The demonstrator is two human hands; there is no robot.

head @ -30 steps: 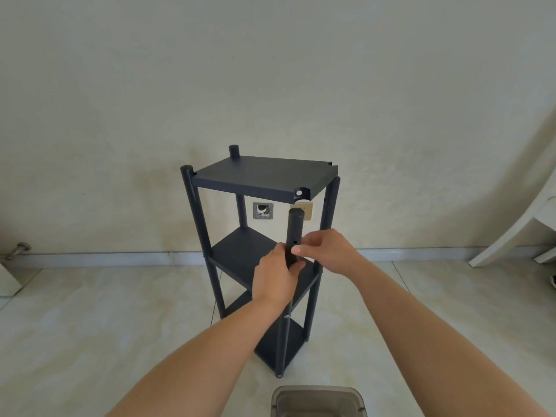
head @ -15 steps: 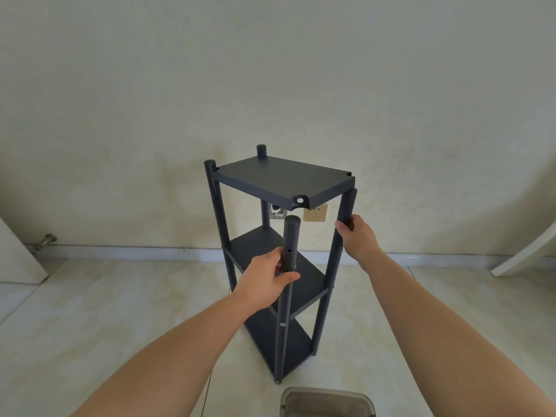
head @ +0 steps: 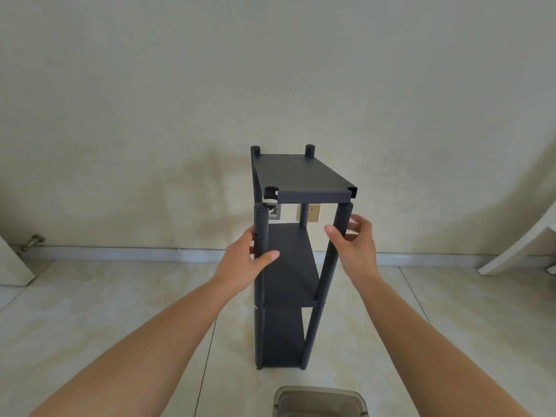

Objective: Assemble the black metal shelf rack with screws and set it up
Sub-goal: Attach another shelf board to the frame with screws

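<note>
Cream wall (head: 270,70), beige socket (head: 313,212), tiled floor (head: 90,311), grey bin (head: 319,402), white chair leg (head: 520,248)

A plain cream wall (head: 270,70) fills the far side, stained low down, with a pale skirting board (head: 120,253) below. Glossy beige floor tiles (head: 90,311) spread near. A white furniture leg (head: 517,251) slants at right; a beige wall socket (head: 314,212) sits centrally.

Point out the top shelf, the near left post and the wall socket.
top shelf (head: 304,173): head view, flat upper face.
near left post (head: 260,219): head view, upper shaft above the thumb.
wall socket (head: 313,212): head view, beige faceplate.
</note>
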